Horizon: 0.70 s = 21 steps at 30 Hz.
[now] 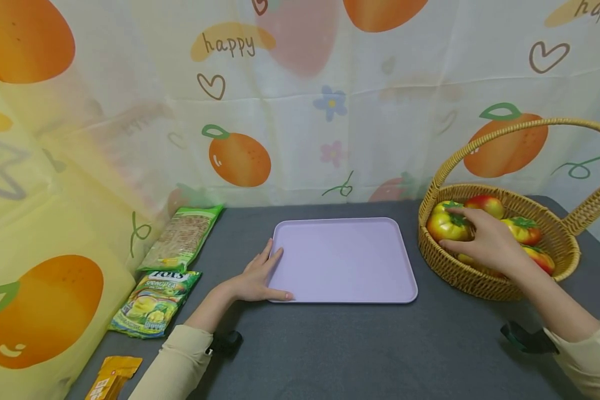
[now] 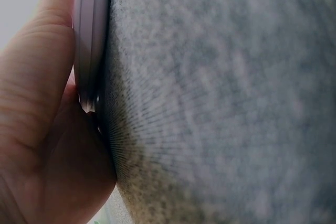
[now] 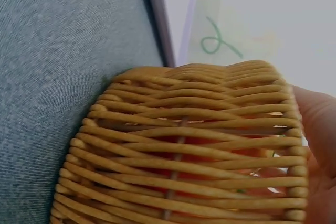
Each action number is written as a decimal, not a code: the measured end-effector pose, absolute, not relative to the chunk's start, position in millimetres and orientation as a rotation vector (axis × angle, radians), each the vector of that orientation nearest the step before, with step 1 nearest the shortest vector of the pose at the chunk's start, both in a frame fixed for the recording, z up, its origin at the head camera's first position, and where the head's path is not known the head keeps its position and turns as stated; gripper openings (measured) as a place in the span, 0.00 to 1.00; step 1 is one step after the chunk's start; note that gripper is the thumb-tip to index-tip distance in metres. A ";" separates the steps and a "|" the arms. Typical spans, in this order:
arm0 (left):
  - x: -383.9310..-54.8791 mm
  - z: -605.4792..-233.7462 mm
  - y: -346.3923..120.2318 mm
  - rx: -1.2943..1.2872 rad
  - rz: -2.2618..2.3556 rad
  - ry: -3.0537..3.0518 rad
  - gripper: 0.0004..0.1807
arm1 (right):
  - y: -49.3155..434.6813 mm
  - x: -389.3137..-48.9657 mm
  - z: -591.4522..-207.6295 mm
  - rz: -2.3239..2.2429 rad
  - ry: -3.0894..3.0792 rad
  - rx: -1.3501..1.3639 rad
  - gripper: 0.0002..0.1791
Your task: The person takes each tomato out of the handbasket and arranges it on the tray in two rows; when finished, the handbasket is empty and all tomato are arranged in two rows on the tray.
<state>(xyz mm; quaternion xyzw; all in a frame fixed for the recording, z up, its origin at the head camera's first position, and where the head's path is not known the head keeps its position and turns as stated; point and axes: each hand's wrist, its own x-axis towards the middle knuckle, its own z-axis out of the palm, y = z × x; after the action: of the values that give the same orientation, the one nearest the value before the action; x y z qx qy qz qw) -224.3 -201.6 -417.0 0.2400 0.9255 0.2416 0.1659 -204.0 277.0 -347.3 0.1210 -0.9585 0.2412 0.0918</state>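
A pale purple tray (image 1: 345, 261) lies flat on the dark grey table. My left hand (image 1: 256, 276) rests at its left edge, fingers spread, with the thumb over the front left corner. Close up in the left wrist view, the thumb (image 2: 31, 77) lies along the tray rim (image 2: 90, 30). On the right, my right hand (image 1: 487, 239) reaches into a wicker basket (image 1: 472, 284), thumb and forefinger apart over a yellow-green persimmon-like fruit (image 1: 442, 226). In the right wrist view the basket wall (image 3: 184, 129) hides most of that hand (image 3: 317, 124).
More red and yellow fruits (image 1: 525, 229) lie in the basket, under its tall arched handle (image 1: 525, 126). At left are a green-edged packet (image 1: 182, 236), a green candy bag (image 1: 152, 305) and an orange packet (image 1: 112, 378). A fruit-print cloth (image 1: 290, 139) hangs behind the table.
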 end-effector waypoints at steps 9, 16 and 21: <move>-224.6 -417.0 -201.9 0.694 0.698 2.633 0.64 | 272.8 -184.1 -329.9 0.742 -2.748 0.311 0.42; -226.3 -418.5 -201.8 0.687 0.691 2.638 0.66 | 262.4 -172.3 -318.1 0.754 -2.695 0.337 0.42; -226.3 -419.1 -202.8 0.700 0.695 2.638 0.67 | 243.0 -170.0 -313.7 0.767 -2.666 0.411 0.40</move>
<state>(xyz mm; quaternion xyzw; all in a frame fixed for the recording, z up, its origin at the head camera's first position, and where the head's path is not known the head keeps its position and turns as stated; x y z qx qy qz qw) -226.3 -202.8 -419.1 0.2454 0.9243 0.2435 0.1618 -170.0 243.0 -313.7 0.1445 -0.9371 0.2698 0.1680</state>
